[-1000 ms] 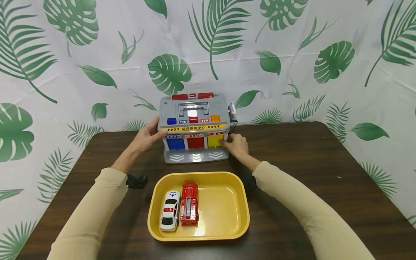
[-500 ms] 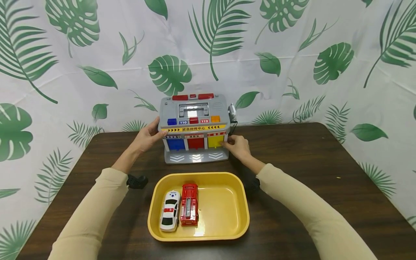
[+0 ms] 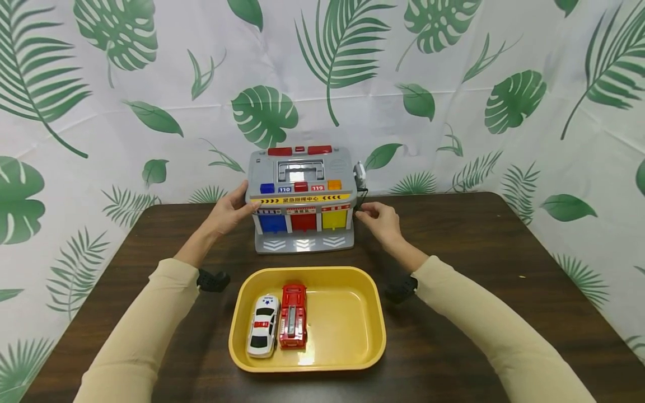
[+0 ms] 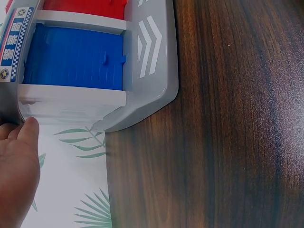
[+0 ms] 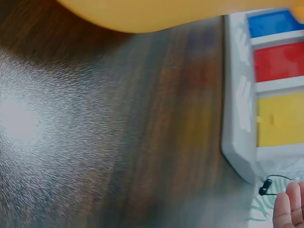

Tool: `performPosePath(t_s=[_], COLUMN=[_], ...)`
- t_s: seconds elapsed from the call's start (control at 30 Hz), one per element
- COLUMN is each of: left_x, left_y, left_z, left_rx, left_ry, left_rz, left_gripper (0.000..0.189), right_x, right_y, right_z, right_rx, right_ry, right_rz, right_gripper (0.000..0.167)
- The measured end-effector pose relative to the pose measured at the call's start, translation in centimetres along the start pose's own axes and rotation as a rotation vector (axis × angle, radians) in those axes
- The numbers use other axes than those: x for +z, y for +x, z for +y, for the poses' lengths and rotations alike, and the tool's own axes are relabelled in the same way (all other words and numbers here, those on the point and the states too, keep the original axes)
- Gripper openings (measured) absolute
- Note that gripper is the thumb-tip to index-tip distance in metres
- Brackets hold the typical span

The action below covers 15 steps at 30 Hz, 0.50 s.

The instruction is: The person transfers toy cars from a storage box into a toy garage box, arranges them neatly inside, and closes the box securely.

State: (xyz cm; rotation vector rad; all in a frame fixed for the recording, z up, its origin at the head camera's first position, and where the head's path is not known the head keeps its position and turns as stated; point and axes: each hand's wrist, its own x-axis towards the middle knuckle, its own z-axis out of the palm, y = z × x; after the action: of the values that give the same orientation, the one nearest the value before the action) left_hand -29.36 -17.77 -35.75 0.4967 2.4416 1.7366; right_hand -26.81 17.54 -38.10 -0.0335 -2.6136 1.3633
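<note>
A grey toy rescue station point(image 3: 301, 190) stands at the back of the table, with blue, red and yellow garage doors along its front. All three doors are down. My left hand point(image 3: 227, 214) grips its left end, thumb on the front edge by the yellow strip; the other fingers are partly hidden behind that end. In the left wrist view the left hand point(image 4: 19, 166) is beside the blue door point(image 4: 73, 57). My right hand point(image 3: 380, 224) is just off the right end, near the yellow door point(image 3: 334, 219), fingers loosely bent and holding nothing. A black cord point(image 5: 267, 186) hangs near its fingertips.
In front of the station sits a yellow tray point(image 3: 347, 366) holding a white police car point(image 3: 263, 327) and a red fire truck point(image 3: 293, 316) side by side in its left half. A white piece point(image 3: 359, 174) is on the station's right side. A leaf-print cloth point(image 3: 448, 140) hangs behind the table.
My right hand has drawn away from the yellow door to the right, its fingertips now clear of the door. The left hand, station and vehicles stay as they were.
</note>
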Motion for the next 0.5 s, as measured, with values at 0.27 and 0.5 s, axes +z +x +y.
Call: performPosePath(t_s=[0.27, 0.5], left_x=[0.0, 0.1], left_y=[-0.1, -0.4], left_z=[0.1, 0.8], left_rx=[0.004, 0.000], left_ry=[-0.001, -0.013], left_rz=[0.003, -0.009], left_gripper=[0.080, 0.079], right_x=[-1.2, -1.7], right_y=[0.1, 0.0], right_z=[-1.3, -2.5], right_rx=[0.013, -0.077], right_ry=[0.208, 0.263], right_rz=[0.103, 0.193], right_gripper=[0.029, 0.029])
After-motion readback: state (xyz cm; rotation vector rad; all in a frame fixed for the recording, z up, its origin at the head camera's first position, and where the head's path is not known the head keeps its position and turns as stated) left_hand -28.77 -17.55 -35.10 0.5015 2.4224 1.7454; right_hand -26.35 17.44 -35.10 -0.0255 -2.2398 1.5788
